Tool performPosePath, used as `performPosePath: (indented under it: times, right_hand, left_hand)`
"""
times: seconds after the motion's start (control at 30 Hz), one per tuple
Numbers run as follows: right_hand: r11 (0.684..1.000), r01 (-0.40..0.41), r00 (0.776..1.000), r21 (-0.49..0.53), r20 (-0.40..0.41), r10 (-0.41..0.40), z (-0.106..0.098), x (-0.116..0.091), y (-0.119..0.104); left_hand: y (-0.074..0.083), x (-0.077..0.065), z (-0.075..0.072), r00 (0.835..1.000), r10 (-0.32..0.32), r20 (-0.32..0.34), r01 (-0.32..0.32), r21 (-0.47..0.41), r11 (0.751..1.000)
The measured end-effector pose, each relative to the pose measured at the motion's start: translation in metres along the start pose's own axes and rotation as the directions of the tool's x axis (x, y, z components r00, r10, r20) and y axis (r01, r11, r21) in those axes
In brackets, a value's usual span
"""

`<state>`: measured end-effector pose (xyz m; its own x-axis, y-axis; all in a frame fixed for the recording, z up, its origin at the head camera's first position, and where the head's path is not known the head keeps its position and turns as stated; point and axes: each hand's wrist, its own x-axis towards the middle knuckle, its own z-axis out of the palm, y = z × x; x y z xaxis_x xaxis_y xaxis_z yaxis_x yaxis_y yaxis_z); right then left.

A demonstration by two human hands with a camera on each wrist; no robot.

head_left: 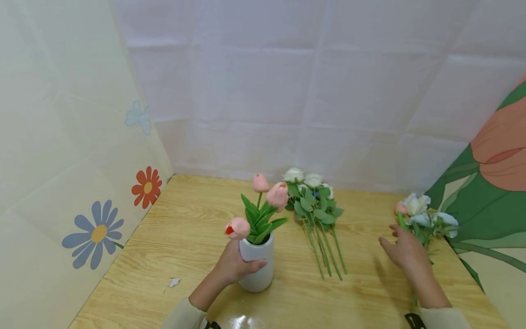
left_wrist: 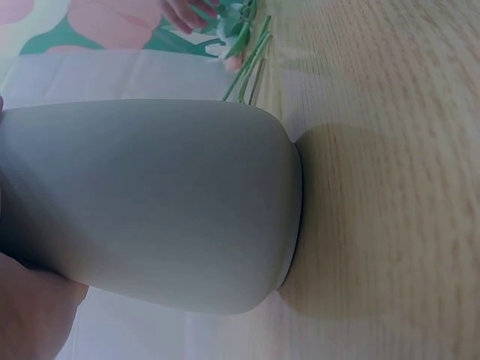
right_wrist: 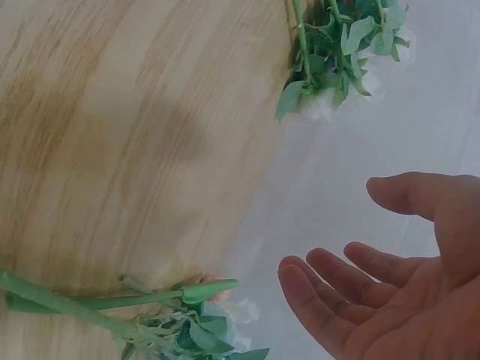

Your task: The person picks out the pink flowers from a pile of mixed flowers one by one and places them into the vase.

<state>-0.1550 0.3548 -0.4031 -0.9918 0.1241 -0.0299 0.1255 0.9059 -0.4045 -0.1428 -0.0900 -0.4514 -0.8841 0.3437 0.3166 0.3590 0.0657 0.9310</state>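
A white vase (head_left: 258, 267) stands on the table with several pink tulips (head_left: 277, 195) and green leaves in it. My left hand (head_left: 236, 265) grips the vase round its side, thumb across the front. In the left wrist view the vase (left_wrist: 165, 202) fills the middle, its base at the tabletop. On the right, my right hand (head_left: 407, 251) is held with fingers spread and nothing in it, close beside a bunch of white, pale blue and pink flowers (head_left: 439, 219). The right wrist view shows that hand (right_wrist: 382, 285) palm visible, with green stems (right_wrist: 97, 302) below left of it.
Several white roses (head_left: 313, 180) with long green stems lie at the middle back of the table (head_left: 205, 205). A small white scrap (head_left: 174, 282) lies on the left. White cloth (head_left: 246, 91) hangs behind, and printed flower panels (head_left: 98, 233) border the sides.
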Motion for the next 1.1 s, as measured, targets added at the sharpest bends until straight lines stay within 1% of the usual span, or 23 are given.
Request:
performPosePath:
  times: [0.2,0.43,0.63,0.73,0.97,1.1]
  right_hand:
    - [1.000,-0.024,1.000,0.000,0.008,0.024,0.002,0.004,0.009]
    - [0.998,-0.051,0.999,-0.024,0.011,0.051,0.004,0.011,0.025]
    - [0.998,-0.052,0.999,-0.047,0.005,0.052,0.006,0.014,0.034]
    - [0.997,-0.062,0.998,-0.043,0.028,0.063,0.005,0.016,0.037]
    - [0.997,-0.052,0.997,-0.049,0.057,0.054,0.005,0.021,0.046]
    - [0.995,-0.083,0.992,-0.047,0.094,0.087,0.004,0.024,0.052]
  left_hand:
    - [0.002,0.000,0.000,1.000,-0.008,-0.001,0.008,-0.013,1.000]
    - [0.000,0.000,0.000,1.000,0.002,0.012,-0.002,-0.022,1.000]
    - [0.000,0.000,0.000,1.000,-0.021,0.010,0.022,-0.016,1.000]
    - [0.000,0.000,0.000,0.999,-0.031,0.008,0.031,-0.011,0.999]
    - [0.001,0.000,0.000,0.999,-0.040,0.001,0.040,-0.016,0.999]
    - [0.002,0.000,0.000,0.999,-0.040,0.000,0.040,-0.014,0.999]
